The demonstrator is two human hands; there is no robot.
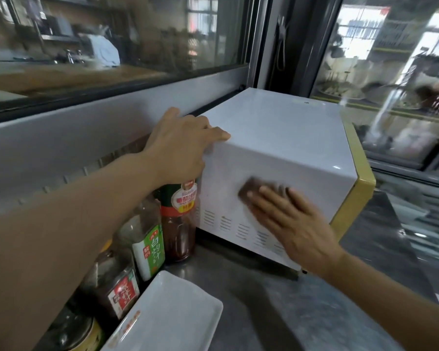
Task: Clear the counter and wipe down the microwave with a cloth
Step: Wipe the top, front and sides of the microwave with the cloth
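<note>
A white microwave (284,138) with a yellow front trim stands on the steel counter (264,307), its vented side wall turned toward me. My left hand (180,145) rests over its rear top corner, fingers draped on the top edge. My right hand (287,219) lies flat against the side wall with straight fingers, pressing a dark brown cloth (251,190) to the white panel. Most of the cloth is hidden under my fingers.
Sauce bottles stand left of the microwave: a red-capped tomato sauce bottle (179,224), a green-labelled bottle (150,247), a red-labelled jar (122,292). A white rectangular tray (167,315) lies at the front left. Glass panes (112,41) rise behind the counter.
</note>
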